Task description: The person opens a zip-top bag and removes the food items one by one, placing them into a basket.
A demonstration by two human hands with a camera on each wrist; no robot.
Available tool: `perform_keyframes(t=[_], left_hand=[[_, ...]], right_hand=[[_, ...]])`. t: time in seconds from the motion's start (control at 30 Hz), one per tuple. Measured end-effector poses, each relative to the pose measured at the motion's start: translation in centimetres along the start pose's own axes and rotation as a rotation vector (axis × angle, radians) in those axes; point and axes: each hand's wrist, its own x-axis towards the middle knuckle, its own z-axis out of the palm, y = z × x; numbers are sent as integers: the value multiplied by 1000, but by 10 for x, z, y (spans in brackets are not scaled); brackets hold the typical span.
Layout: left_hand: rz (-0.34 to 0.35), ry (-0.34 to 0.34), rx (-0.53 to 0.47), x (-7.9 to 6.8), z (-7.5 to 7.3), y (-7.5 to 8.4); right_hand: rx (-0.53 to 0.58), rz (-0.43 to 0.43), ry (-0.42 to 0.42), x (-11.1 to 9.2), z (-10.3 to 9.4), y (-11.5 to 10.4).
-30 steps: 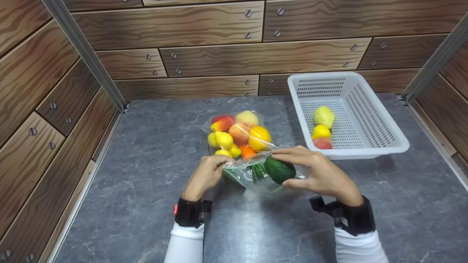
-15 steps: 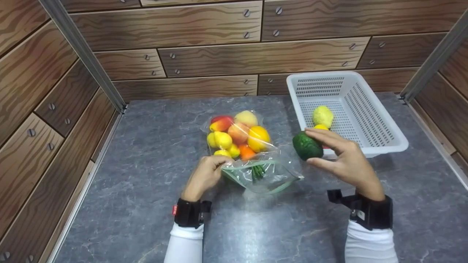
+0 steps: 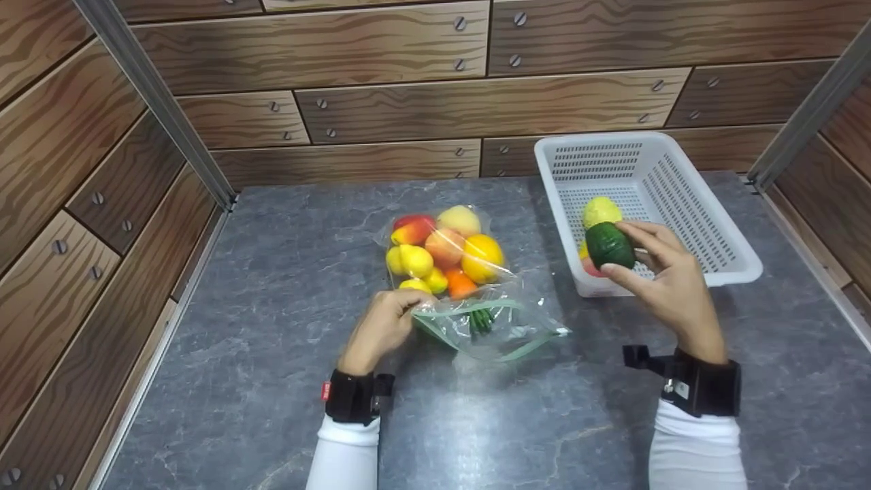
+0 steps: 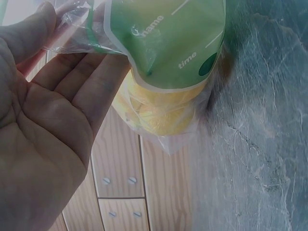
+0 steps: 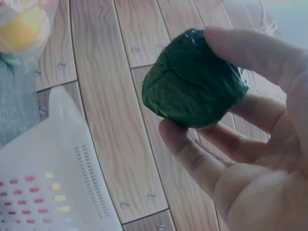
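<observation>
Between the thumb and fingers of my right hand (image 3: 674, 289) is a dark green avocado (image 3: 610, 246), raised over the near left corner of the white basket (image 3: 695, 197). The right wrist view shows the avocado's wrinkled skin, with the thumb on one side and fingertips on the other. My left hand (image 3: 382, 328) pinches the left corner of a clear zip bag (image 3: 518, 333) whose green-edged mouth gapes toward me. Inside the bag lie an orange (image 3: 482, 259), lemons (image 3: 416, 261), a peach (image 3: 445, 246), other fruit and some thin green stalks (image 3: 482, 320).
In the basket are a pale yellow fruit (image 3: 602, 211) and a reddish one (image 3: 593, 267), partly hidden behind the avocado and hand. The grey marbled tabletop (image 3: 286, 286) is bounded by wood-patterned walls (image 3: 395, 112) at the back and both sides.
My right hand has carried the avocado from the bag's mouth rightward and away from me, to over the basket. The left hand has stayed on the bag's corner.
</observation>
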Motion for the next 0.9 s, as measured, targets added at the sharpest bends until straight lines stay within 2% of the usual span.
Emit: perform_keyframes(t=[0.27,0.33,0.67,0.9], left_hand=[[-8,-12,2,1,0,-1],[-6,-11,4,1,0,-1],[-18,-13,-5,1,0,0],[-12,-9,9,1,1,-1]], right_hand=[[-76,192,15,4,-5,18],[-90,217,14,5,-4,23],[-243,162,-9,6,1,29],[-353,140,6,7,7,32]])
